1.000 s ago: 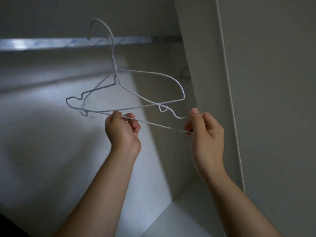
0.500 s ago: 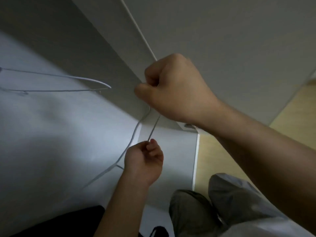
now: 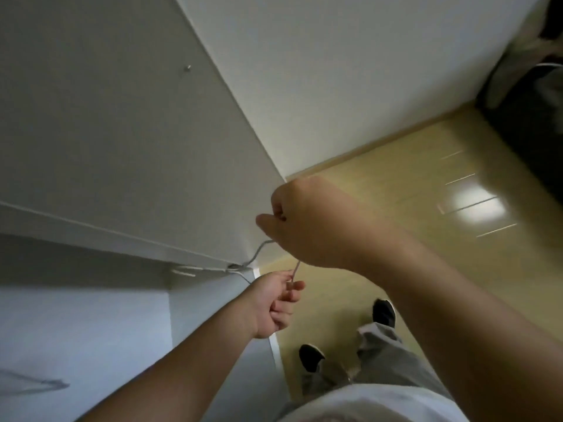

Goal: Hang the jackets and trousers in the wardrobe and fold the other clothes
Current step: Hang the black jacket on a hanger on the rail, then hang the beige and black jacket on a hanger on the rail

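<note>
Both hands hold one thin white wire hanger (image 3: 257, 250), close together in front of the wardrobe's side panel (image 3: 122, 141). The right hand (image 3: 307, 223) is the upper one, its fingers curled into a fist round the wire. The left hand (image 3: 275, 303), just below it, pinches the straight bar between thumb and fingertips, and a short run of wire shows between the two. Left of the hands the hanger's curved shoulder bends away toward the panel's lower edge, its far end blurred. Beneath the hands lie the pale wooden floor (image 3: 411, 193), grey trouser legs (image 3: 380, 357) and feet (image 3: 310, 357) in dark footwear. Far up and right of the right hand sits a dark heap of clothes (image 3: 524, 95) — too blurred to tell apart. Well below and left of the left hand, a faint wire shape (image 3: 36, 386) shows inside the wardrobe.
</note>
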Demonstrator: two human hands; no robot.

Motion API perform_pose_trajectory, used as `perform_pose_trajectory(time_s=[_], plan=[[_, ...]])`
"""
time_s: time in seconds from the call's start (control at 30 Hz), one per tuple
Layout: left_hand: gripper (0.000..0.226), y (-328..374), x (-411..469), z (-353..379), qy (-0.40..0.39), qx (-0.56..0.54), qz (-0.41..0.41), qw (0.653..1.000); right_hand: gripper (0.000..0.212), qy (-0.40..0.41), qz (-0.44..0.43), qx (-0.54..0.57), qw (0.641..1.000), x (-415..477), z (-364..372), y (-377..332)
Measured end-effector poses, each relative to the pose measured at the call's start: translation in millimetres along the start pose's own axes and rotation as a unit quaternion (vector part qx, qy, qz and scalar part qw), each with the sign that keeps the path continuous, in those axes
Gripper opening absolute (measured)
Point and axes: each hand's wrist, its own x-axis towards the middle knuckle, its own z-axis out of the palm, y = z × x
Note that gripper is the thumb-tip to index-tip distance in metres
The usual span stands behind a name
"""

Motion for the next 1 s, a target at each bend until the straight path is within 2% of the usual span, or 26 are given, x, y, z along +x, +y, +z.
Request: perform_pose_trajectory(time_s=[0.13,0.27,0.33,0.4,0.47,0.53,0.63,0.73,0.83,1.0], plan=[[0.03,47.0,7.6,103.8,-0.053,0.068,0.041,0.995,0.041,0.082,0.096,0.005,0.992,-43.0,-69.5,59.3],[0.063,90.7,8.1,226.4,-0.11,0.158,0.1,0.976,0.037,0.186,0.177,-0.015,0.966,-78.4,-128.9,116.0],[0.069,107.9,5.8,285.7,-0.142,0.198,0.121,0.962,0.035,0.234,0.22,-0.022,0.947,-99.0,-157.3,145.8],[0.064,123.0,5.7,333.1,-0.16,0.217,0.124,0.955,0.034,0.273,0.26,-0.024,0.926,-117.8,-181.2,174.8],[0.042,137.6,10.9,374.3,-0.168,0.211,0.119,0.956,0.029,0.301,0.307,-0.002,0.903,-134.8,-201.7,203.9],[0.021,153.5,19.6,411.1,-0.172,0.197,0.113,0.958,0.024,0.304,0.35,0.009,0.886,-149.2,-219.7,230.9],[0.007,182.0,37.0,463.2,-0.183,0.195,0.134,0.954,0.023,0.302,0.388,0.001,0.871,-162.4,-247.0,272.3],[0.018,214.0,59.3,523.6,-0.167,0.265,0.21,0.926,0.026,0.334,0.439,0.071,0.831,-166.5,-277.7,319.7],[0.022,246.5,86.5,591.2,-0.151,0.315,0.295,0.889,0.026,0.343,0.473,0.082,0.807,-158.7,-307.2,367.0],[0.017,304.1,123.4,688.7,-0.112,0.359,0.289,0.88,0.03,0.383,0.52,0.043,0.763,-148.6,-362.8,430.7]])
